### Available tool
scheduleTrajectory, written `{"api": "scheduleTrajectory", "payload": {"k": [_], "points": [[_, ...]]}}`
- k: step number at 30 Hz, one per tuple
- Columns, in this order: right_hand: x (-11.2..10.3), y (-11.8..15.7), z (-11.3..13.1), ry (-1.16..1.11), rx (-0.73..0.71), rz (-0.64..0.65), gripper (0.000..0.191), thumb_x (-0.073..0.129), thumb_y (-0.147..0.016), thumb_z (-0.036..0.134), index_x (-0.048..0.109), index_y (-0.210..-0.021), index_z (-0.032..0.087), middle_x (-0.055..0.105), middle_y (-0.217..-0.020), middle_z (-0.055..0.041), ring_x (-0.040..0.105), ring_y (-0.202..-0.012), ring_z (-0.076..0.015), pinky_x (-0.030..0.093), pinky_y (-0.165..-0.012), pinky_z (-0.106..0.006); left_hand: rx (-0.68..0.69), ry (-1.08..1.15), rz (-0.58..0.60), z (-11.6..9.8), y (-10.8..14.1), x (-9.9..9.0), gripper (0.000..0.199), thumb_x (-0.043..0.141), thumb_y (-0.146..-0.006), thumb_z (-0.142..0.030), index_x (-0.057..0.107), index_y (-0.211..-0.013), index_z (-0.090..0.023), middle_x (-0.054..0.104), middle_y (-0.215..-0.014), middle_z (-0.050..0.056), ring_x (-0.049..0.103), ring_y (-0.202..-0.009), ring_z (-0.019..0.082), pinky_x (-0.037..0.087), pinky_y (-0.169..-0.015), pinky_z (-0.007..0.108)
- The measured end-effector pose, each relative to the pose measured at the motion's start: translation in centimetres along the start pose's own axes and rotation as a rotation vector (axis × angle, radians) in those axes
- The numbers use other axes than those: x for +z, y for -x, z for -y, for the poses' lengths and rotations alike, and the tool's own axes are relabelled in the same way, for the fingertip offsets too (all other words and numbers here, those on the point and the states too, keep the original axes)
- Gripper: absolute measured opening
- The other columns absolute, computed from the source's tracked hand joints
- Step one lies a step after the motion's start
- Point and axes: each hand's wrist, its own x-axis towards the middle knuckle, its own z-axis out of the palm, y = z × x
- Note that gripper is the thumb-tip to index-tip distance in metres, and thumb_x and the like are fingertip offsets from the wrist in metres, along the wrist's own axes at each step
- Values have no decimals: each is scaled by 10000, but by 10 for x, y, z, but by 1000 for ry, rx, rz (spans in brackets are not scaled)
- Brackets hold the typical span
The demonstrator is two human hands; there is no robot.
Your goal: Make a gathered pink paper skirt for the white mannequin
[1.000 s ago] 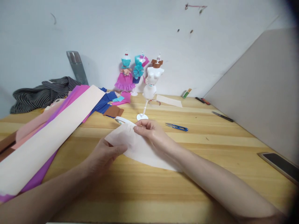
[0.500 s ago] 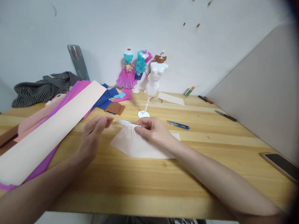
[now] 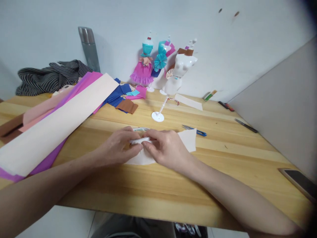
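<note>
Much of the pale sheet (image 3: 188, 139) is hidden by the hands: its right end shows beyond the right hand (image 3: 167, 145), a strip of its lower part shows beneath the fingers, and its folds in the middle cannot be made out. It lies near the front of the tabletop (image 3: 138, 188). A white ring (image 3: 141, 129) with printing on it is partly covered by the fingers, the lettering too small to read. The right hand pinches the sheet's upper edge, thumb toward the wearer; the left hand (image 3: 121, 145) meets it, fingers narrowed, though whether they grip sheet or ring I cannot tell. Both forearms slant inward from the lower corners, cut off by the frame. The sheet's right end overlaps the blue-handled snips (image 3: 201, 133); a phone (image 3: 298, 181) sits at the far right.
</note>
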Motion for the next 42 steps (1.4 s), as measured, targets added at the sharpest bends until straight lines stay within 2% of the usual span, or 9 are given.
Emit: {"api": "scheduleTrajectory", "payload": {"k": [5, 8, 15, 19, 22, 26, 31, 35, 42], "points": [[1, 4, 4, 171, -27, -14, 277, 512, -835, 300, 646, -1008, 131, 711, -735, -94, 665, -674, -232, 440, -604, -298, 11, 21, 7, -4, 0, -1, 233, 424, -816, -222, 531, -619, -161, 509, -634, 3, 506, -647, 137, 397, -592, 254], [-1, 5, 6, 177, -33, -7, 260, 515, -834, 292, 650, -994, 138, 707, -749, -94, 658, -686, -227, 433, -607, -292, 20, 56, 28, -3, 1, -4, 284, 386, -840, -247, 500, -590, -177, 496, -605, -6, 495, -645, 137, 401, -602, 253], [-8, 2, -2, -105, 28, 61, 202, 544, -827, 307, 685, -866, 167, 616, -567, -2, 516, -484, -121, 318, -492, -229, 30, 147, -10, 10, 3, -8, 321, 339, -854, -237, 656, -829, -194, 653, -787, 21, 586, -755, 163, 465, -699, 281], [-7, 1, -7, -129, 62, 5, 208, 546, -817, 319, 674, -831, 155, 570, -528, 10, 479, -463, -114, 310, -482, -230, 24, 91, -239, 11, 0, -7, 226, 427, -830, -218, 649, -836, -179, 658, -838, 35, 597, -841, 173, 482, -771, 306], [-4, 0, -9, -89, 52, -56, 217, 534, -821, 321, 661, -829, 146, 594, -554, -9, 514, -489, -130, 346, -499, -237, 100, -51, -419, 9, 0, -3, 149, 504, -822, -193, 652, -824, -177, 658, -831, 45, 593, -853, 179, 480, -798, 326], [1, 0, -12, 9, 10, -136, 234, 513, -841, 319, 658, -866, 137, 656, -624, -50, 593, -567, -169, 415, -552, -259, 171, -200, -497, 8, 2, 5, 99, 575, -831, -197, 666, -860, -172, 665, -842, 55, 579, -809, 174, 496, -748, 327], [5, -1, -15, 165, -53, -196, 250, 509, -858, 314, 654, -963, 140, 704, -718, -80, 651, -670, -209, 466, -623, -291, 190, -305, -517, 8, 6, 11, 97, 573, -843, -158, 664, -854, -187, 659, -855, 42, 569, -812, 168, 502, -724, 304], [5, -1, -14, 189, -69, -194, 239, 515, -862, 310, 659, -945, 139, 705, -711, -83, 660, -668, -208, 479, -637, -292, 197, -353, -498, 8, 6, 9, 140, 538, -863, -157, 636, -771, -194, 637, -821, 30, 569, -797, 161, 490, -714, 289], [5, 0, -12, 198, -94, -215, 229, 509, -865, 299, 661, -920, 136, 705, -715, -90, 661, -673, -210, 488, -662, -303, 11, -324, -448, 9, 6, 11, 44, 560, -837, -178, 594, -808, -183, 624, -829, 23, 602, -795, 165, 498, -709, 292]]}}
